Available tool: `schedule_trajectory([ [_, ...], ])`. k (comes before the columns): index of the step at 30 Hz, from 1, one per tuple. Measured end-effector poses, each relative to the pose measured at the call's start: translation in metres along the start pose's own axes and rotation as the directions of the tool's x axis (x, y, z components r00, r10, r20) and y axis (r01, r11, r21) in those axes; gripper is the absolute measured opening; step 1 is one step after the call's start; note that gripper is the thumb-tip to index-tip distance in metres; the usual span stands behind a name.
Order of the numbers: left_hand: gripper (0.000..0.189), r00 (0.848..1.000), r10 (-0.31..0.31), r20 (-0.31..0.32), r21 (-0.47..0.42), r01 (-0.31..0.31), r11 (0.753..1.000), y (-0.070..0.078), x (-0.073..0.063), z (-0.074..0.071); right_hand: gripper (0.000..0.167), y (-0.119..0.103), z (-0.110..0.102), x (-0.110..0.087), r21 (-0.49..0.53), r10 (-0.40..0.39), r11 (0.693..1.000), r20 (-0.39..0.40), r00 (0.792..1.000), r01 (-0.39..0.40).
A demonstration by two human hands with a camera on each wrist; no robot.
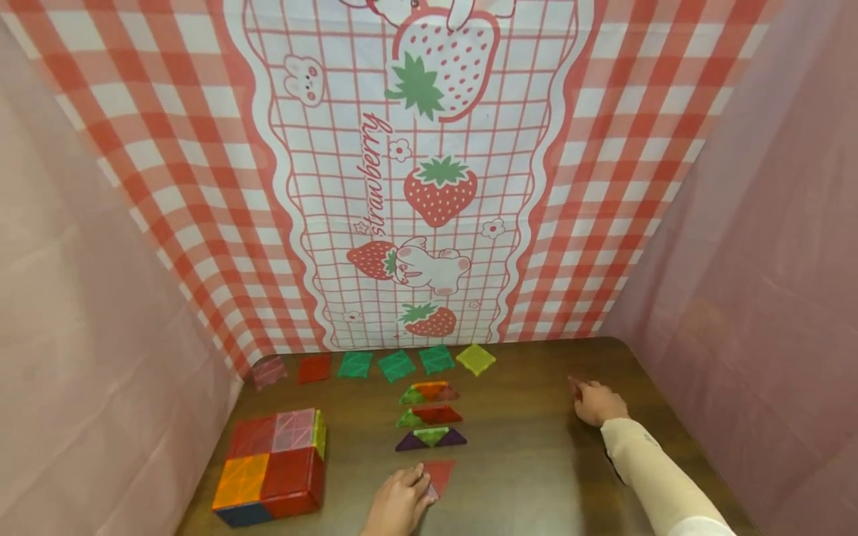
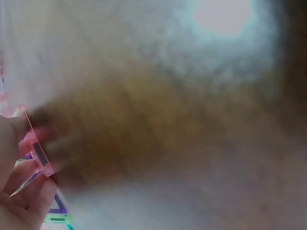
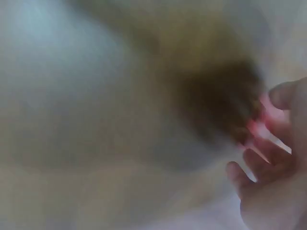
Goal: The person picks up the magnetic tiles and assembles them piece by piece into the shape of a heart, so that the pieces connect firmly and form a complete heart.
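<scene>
At the near middle of the table, my left hand pinches a translucent pink-red magnetic tile that looks triangular. In the left wrist view, the edge of this pink tile shows between thumb and fingers. Off to the right, my right hand holds a small pinkish tile, mostly hidden by the fingers. The right wrist view shows only a blurred pink piece at the fingertips. Just beyond the left hand lies a purple and green tile row, then a green and red row and a green and orange row.
A block of stacked square tiles stands at the left. Along the back edge lie a pink tile, a red tile, several green tiles and a yellow tile. A checked strawberry cloth hangs behind the brown table.
</scene>
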State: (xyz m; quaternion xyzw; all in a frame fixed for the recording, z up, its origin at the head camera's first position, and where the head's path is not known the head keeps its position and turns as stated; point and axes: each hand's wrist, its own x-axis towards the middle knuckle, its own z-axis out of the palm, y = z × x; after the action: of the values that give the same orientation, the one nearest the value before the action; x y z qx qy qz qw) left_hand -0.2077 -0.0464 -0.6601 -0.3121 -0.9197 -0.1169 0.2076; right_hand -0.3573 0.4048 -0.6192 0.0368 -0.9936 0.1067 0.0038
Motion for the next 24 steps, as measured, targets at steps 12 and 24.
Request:
schedule_trajectory([
  [12, 0.033, 0.999, -0.02, -0.036, 0.036, 0.022, 0.999, 0.007, 0.001, -0.006, 0.036, -0.067, 0.03, -0.07, -0.061, -0.203, 0.979, -0.218, 0.955, 0.194],
  [24, 0.029, 0.996, -0.077, 0.044, 0.042, 0.075, 0.996, 0.01, 0.002, -0.018, 0.023, -0.138, 0.054, -0.115, -0.024, -0.377, 0.919, -0.348, 0.858, 0.394],
])
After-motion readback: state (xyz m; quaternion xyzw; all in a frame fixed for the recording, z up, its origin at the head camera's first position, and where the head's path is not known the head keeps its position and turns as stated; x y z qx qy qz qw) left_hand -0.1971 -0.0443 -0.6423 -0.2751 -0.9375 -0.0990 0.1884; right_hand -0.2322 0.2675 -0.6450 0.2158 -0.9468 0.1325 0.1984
